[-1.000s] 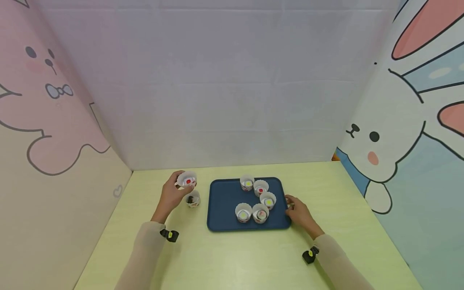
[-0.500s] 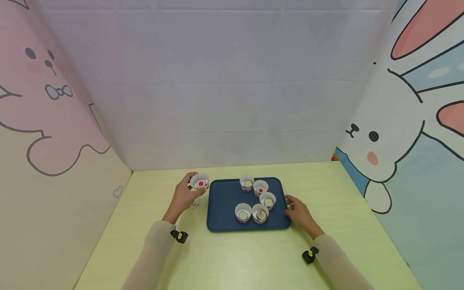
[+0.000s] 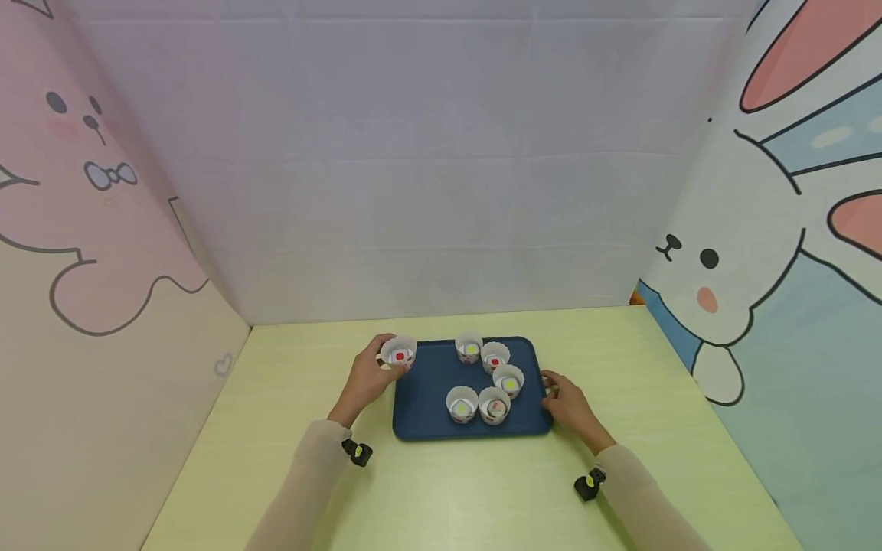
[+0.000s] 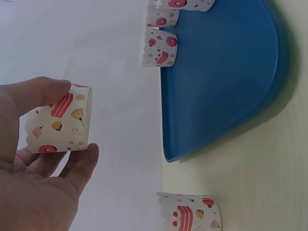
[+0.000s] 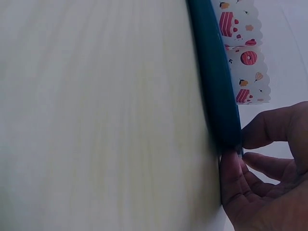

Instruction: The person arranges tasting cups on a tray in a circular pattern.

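Note:
My left hand grips a white paper baking cup, holding it up at the tray's left edge. Inside the cup lies a small white item with a red patch. Red cake and flower prints cover the held paper baking cup in the left wrist view, thumb on one side, fingers on the other. The blue tray carries several similar cups, each with a small item inside, some yellow, one red. At its right edge, my right hand holds the rim between thumb and fingers, seen in the right wrist view.
Another printed paper cup stands on the table left of the tray, hidden behind my left hand in the head view. A white wall closes off the back of the pale table. Printed panels flank both sides.
My left hand has carried the baking cup rightward, from above the loose cup to the tray's left edge, covering the loose cup in the head view. My right hand stays put.

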The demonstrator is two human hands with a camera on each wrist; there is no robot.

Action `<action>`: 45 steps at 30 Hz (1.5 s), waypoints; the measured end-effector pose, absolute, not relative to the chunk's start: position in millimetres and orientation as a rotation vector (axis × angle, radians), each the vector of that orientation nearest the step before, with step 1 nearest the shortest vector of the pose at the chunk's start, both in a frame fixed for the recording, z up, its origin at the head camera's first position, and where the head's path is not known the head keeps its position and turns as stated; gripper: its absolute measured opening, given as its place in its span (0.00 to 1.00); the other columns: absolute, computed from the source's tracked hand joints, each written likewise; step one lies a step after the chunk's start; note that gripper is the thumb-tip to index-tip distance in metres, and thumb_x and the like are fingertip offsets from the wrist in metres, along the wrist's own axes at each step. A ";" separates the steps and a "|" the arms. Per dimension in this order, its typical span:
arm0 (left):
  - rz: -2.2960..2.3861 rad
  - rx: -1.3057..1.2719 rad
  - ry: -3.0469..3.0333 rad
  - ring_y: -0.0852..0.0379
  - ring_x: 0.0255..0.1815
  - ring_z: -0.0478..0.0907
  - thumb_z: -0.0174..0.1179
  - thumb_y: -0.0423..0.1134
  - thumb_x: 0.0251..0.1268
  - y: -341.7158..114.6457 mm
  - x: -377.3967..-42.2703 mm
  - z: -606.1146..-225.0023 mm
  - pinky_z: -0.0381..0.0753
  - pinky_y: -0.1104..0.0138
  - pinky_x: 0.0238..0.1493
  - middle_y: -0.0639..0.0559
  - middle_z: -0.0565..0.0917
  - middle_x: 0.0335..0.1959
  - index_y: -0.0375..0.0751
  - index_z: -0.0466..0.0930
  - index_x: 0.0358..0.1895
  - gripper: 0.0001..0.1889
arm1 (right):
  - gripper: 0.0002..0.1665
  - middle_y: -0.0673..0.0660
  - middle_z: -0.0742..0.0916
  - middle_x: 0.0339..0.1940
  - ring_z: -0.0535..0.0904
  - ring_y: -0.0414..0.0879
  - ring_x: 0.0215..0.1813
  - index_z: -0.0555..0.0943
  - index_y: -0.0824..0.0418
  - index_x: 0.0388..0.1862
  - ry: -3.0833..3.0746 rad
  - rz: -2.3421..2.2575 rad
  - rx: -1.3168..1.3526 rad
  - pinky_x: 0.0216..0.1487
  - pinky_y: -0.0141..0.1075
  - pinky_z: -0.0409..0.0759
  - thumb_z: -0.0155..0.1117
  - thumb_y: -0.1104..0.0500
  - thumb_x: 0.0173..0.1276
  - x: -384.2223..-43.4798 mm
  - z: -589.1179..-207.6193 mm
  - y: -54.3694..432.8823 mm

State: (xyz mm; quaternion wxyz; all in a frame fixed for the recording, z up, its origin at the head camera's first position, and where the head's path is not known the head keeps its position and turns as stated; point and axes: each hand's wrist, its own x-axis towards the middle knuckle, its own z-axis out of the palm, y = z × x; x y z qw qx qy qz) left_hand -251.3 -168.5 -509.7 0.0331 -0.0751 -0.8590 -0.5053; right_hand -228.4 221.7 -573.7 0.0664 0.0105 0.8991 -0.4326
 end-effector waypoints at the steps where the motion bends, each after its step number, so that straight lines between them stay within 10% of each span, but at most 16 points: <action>1: -1.556 -0.230 -2.644 0.45 0.59 0.76 0.69 0.35 0.55 -167.1 -251.0 -511.6 0.78 0.50 0.61 0.41 0.78 0.58 0.43 0.71 0.63 0.30 | 0.37 0.66 0.80 0.55 0.76 0.46 0.40 0.68 0.68 0.70 2.711 -1.304 0.031 0.35 0.33 0.72 0.58 0.70 0.58 -228.3 -573.7 221.8; 45: -1.381 -0.316 -2.862 0.50 0.47 0.78 0.71 0.42 0.55 -122.8 -242.7 -567.8 0.79 0.54 0.49 0.43 0.82 0.52 0.43 0.73 0.61 0.29 | 0.37 0.66 0.81 0.54 0.76 0.46 0.40 0.69 0.67 0.69 2.729 -1.310 0.037 0.36 0.33 0.73 0.59 0.70 0.57 -229.1 -575.1 221.4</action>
